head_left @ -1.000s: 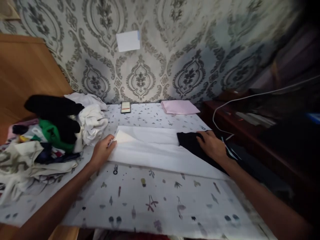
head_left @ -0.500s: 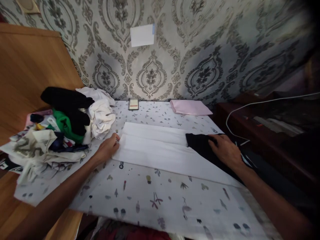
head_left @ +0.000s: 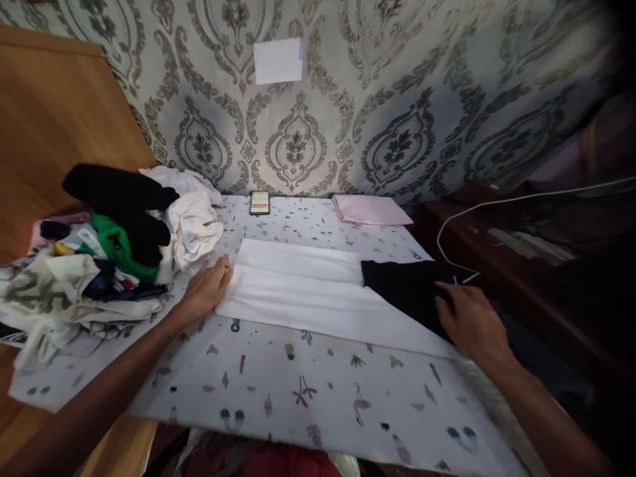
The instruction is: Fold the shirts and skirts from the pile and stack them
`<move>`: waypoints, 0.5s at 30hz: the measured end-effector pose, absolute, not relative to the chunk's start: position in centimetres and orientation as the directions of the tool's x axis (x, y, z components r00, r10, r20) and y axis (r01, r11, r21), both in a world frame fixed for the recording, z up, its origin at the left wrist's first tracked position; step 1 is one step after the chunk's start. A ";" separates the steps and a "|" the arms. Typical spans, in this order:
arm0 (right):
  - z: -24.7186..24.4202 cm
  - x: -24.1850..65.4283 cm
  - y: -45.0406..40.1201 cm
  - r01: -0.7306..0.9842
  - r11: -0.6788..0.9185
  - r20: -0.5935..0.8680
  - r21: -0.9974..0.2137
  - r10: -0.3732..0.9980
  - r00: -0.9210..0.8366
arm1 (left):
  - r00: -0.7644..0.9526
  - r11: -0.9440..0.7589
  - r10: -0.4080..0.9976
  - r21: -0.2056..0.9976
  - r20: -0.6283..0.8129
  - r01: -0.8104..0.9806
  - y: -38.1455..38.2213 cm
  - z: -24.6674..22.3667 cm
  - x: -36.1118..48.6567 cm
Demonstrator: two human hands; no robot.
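Note:
A white garment with a black section (head_left: 298, 288) lies flat and long across the patterned cloth, its kind not clear. At its left end my left hand (head_left: 209, 288) has its fingers closed, pinching the white edge. The black section (head_left: 405, 288) spreads over the right end and narrows toward my side. Over that dark fabric rests my right hand (head_left: 474, 321), thumb and forefinger apart, the other fingers partly hidden.
A heap of crumpled clothes (head_left: 119, 258) stands at the left by a wooden board (head_left: 59, 106). Near the wall lie a phone-like device (head_left: 259, 203) and a folded pink cloth (head_left: 370, 209). A white cable (head_left: 442, 232) hangs at the right, beside dark red furniture (head_left: 497, 265).
My right hand has slid right and toward me along the black fabric, which now lies more spread out. My left hand stays at the white edge. The view has shifted slightly.

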State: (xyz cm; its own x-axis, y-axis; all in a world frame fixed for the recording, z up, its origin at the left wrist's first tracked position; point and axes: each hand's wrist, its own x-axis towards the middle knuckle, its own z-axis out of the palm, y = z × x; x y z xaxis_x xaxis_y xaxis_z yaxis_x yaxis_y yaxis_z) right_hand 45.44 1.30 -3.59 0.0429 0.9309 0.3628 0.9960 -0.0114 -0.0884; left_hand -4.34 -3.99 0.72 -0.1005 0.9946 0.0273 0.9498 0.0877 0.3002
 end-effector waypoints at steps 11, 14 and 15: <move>-4.3 45.6 -4.1 0.991 -0.037 0.345 -0.131 0.935 0.080 | -0.104 0.097 0.994 0.256 0.017 0.962 -0.1 0.3 -4.7; -4.1 45.6 -4.3 0.986 -0.038 0.355 -0.160 0.930 0.093 | -0.115 0.110 0.993 0.275 0.003 0.955 -0.5 0.5 -5.0; -4.1 45.6 -4.5 0.985 -0.038 0.360 -0.166 0.928 0.096 | -0.117 0.109 0.993 0.287 0.008 0.952 -0.9 0.6 -5.1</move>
